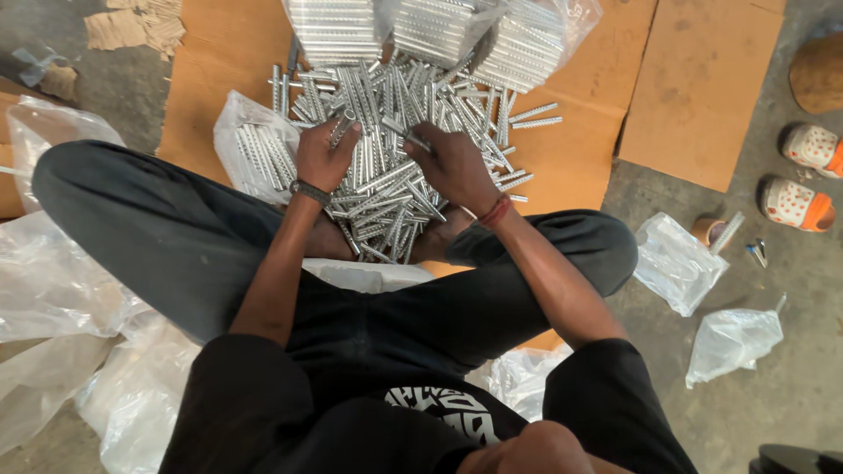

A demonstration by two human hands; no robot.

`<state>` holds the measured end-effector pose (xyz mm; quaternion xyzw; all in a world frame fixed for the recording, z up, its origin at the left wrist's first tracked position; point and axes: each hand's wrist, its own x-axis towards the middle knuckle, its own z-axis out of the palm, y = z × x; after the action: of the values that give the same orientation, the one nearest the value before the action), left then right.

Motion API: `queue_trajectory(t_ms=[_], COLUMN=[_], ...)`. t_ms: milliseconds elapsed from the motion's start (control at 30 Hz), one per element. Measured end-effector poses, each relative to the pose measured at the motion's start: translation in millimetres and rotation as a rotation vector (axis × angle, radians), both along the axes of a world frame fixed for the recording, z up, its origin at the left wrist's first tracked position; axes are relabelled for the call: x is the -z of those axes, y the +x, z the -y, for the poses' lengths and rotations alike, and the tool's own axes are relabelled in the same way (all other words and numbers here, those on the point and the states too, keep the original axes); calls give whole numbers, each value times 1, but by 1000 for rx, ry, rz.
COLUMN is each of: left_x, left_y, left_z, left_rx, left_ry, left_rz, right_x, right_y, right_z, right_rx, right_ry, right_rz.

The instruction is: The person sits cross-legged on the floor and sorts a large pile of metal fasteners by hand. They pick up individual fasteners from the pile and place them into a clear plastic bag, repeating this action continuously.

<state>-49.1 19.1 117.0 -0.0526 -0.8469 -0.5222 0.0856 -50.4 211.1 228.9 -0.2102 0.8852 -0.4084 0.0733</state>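
While I sit cross-legged on the cardboard sheet (219,61), my left hand (323,156) curls closed around a few ribbed metal rods (341,128) at the near-left edge of the loose rod pile (395,149). My right hand (455,165) rests on the pile with fingers bent, pinching one rod (413,138). How many rods my left hand grips is hard to tell. The bagged rod bundles (439,31) are cut off by the top edge.

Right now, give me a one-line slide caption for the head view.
Seated cross-legged on cardboard, both hands, left and right, pick ribbed metal rods from a loose pile.
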Motion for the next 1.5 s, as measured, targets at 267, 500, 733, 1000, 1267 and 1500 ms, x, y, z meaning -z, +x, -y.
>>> queue_trajectory(t_ms=[267,500,733,1000,1267,1500], left_x=[11,16,13,8,37,82], left_y=[-23,-27,-18,-19,-55,-54], left_z=[-10,6,-1,-15,5,-3], left_rx=[-9,-43,-136,-32,-64,-458], left_ry=[1599,1919,1869,1832,1699,-227], left_rz=[543,366,227,386,499,-295], right_x=[14,27,37,55,30,43], right_y=[-15,-5,13,8,-19,-34], right_z=[-1,23,39,39,17,17], right_rx=[-116,-180,-149,-114,113,16], right_ry=[68,145,361,16,-33,176], right_rz=[93,83,-83,224,1145,381])
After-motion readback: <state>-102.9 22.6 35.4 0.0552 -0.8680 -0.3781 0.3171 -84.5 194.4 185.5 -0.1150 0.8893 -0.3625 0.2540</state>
